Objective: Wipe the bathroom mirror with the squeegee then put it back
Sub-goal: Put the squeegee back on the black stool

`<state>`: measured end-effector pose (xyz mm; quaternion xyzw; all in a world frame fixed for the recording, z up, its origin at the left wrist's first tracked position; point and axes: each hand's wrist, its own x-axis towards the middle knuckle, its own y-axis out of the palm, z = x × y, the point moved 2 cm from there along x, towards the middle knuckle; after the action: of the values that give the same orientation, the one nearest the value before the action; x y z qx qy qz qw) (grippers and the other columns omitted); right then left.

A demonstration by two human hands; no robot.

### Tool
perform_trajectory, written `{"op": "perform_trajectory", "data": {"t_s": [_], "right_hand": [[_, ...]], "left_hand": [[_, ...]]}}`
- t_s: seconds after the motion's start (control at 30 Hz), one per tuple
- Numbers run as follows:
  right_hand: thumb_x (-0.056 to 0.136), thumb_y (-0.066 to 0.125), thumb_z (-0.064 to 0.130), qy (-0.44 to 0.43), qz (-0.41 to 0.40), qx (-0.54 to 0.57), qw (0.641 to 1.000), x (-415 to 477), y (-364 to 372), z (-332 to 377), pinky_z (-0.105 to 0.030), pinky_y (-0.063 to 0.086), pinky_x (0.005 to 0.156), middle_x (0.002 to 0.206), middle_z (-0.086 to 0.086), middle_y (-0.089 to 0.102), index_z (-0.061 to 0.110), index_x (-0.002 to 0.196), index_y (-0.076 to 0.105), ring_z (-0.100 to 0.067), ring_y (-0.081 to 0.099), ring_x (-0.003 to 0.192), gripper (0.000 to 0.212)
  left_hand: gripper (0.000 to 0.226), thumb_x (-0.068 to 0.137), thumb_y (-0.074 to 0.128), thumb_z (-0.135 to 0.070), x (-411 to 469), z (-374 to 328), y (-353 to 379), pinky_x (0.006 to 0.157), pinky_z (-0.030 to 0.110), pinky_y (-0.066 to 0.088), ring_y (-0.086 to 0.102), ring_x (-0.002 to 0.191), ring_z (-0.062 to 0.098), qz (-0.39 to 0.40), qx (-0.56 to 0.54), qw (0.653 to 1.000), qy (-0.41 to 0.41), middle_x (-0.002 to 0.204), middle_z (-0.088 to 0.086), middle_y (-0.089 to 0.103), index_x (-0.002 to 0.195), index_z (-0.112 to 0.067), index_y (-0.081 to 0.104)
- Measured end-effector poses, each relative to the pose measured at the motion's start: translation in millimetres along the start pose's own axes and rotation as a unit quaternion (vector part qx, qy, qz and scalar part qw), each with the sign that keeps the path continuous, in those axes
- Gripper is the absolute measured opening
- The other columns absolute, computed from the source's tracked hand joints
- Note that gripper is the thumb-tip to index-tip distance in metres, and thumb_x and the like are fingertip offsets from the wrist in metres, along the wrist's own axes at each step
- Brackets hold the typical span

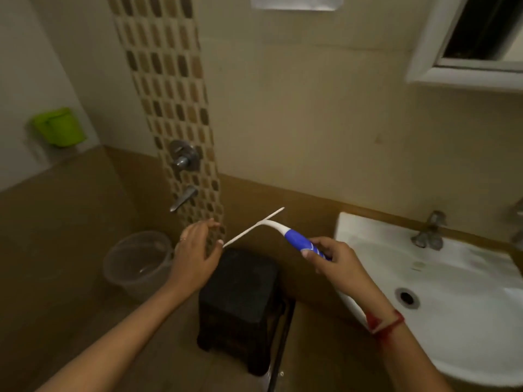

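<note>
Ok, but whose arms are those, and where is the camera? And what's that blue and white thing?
There is no machine here. A person wears a camera on the head, so you look down at that person's own two arms. The right hand holds a squeegee, a wiper for glass, by its blue handle. Its thin white blade points left. The left hand is open beside the blade's end and holds nothing. Below the hands stands a black stool, with a clear bucket to its left and a white sink to its right. The white-framed thing at the top right is probably the mirror to be wiped.
</note>
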<state>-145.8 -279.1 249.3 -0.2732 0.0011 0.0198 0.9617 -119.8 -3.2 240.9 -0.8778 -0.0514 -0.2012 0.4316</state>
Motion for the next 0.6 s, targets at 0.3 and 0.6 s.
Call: {"op": "perform_trajectory", "data": {"t_s": [0.3,0.6], "right_hand": [[0.095,0.042,0.020,0.272,0.052,0.178,0.944,60,110,-41,-0.012,0.024,0.032,0.069,-0.005,0.057,0.012,0.102,0.056,-0.010,0.037,0.040,0.018],[0.094,0.047,0.021,0.444,0.079,0.250,0.857,149,189,-128,-0.013,0.026,0.029,0.072,-0.005,0.057,0.004,0.095,0.057,-0.009,0.042,0.048,0.020]], "left_hand": [[0.028,0.086,0.061,-0.006,-41,95,32,0.098,0.039,0.034,0.046,0.117,0.032,-0.024,-0.034,0.979,-0.201,0.118,0.016,0.057,0.114,-0.004,0.058],[0.043,0.078,0.052,-0.024,-45,154,113,0.094,0.039,0.040,0.055,0.107,0.035,0.110,0.012,0.951,-0.287,0.110,0.021,0.062,0.112,0.000,0.060]]}}
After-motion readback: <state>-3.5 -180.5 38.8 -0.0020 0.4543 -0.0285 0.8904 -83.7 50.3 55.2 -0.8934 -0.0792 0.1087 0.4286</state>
